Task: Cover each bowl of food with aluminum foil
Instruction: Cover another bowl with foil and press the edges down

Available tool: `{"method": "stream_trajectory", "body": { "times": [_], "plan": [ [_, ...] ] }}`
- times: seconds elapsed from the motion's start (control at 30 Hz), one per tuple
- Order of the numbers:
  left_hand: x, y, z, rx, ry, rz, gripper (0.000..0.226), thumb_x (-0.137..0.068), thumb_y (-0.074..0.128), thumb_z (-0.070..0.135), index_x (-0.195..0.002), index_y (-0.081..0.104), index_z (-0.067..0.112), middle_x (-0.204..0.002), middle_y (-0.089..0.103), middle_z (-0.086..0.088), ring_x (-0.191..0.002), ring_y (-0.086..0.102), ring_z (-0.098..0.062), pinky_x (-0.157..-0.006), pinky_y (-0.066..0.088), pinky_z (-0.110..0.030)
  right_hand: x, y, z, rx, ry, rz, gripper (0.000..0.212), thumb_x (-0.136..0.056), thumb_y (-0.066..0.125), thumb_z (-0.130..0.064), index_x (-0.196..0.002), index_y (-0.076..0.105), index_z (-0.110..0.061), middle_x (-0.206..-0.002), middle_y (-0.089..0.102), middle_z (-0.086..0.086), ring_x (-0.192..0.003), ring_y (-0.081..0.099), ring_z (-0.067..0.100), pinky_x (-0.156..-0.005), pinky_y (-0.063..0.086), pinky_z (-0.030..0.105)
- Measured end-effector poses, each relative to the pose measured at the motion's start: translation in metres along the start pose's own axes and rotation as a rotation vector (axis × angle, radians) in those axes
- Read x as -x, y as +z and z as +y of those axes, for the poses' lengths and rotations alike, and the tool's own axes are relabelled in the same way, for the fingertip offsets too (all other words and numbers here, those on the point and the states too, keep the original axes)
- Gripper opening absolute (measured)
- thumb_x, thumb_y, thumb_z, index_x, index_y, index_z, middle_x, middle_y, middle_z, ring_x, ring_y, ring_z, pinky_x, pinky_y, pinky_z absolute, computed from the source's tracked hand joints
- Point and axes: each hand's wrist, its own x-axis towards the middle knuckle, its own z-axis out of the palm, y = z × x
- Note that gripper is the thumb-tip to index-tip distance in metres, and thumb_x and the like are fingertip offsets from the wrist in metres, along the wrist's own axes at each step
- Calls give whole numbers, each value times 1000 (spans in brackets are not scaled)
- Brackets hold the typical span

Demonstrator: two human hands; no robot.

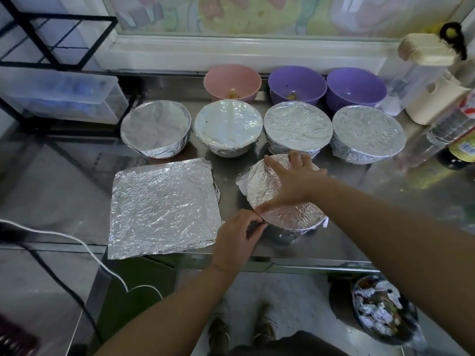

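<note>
Five bowls on the steel table (385, 201) wear foil in the head view. Four sit in a row mid-table: left-end bowl (156, 129), second bowl (228, 128), third bowl (298, 127), right-end bowl (368, 133), all fully wrapped. The front bowl (293, 232) stands nearer the table edge, just in front of the third bowl, with its foil cover (290, 211) pulled over the top and partly down the sides. The right hand (293, 181) lies flat on that cover, fingers spread, pressing. The left hand (236, 235) pinches the cover's edge at the near-left rim. Spare foil sheets (164, 206) lie flat to the left of the front bowl. Behind the row stand a pink bowl (232, 82) and two purple bowls (297, 84) (356, 86), uncovered. A bin (383, 314) with foil scraps sits on the floor, lower right.
</note>
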Motion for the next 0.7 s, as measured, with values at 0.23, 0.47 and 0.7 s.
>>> {"method": "stream_trajectory", "body": {
  "times": [0.23,0.47,0.7],
  "plan": [
    [-8,-14,1,148,-67,-71,7,-83,78,11,-85,71,12,-87,69,7,-82,63,0,-74,43,-6,0,2,0,-1,13,13,141,-46,62,-100,-155,-14,-51,-168,-21,11,-153,-14,46,-110,13,79],
    [-24,-28,7,276,-352,-171,13,-82,80,17,-86,68,20,-83,71,9,-75,65,0,-71,48,-11,-1,3,0,-26,6,17,144,-45,64,-98,-155,-14,-50,-168,-24,1,-153,-15,46,-109,10,81],
    [-51,-43,-2,4,-189,-319,24,-79,82,31,-83,65,16,-72,63,12,-66,57,-3,-61,42,-12,-2,4,1,-41,4,35,144,-44,66,-97,-156,-12,-50,-169,-21,0,-153,-13,46,-110,10,81]
  ]
}}
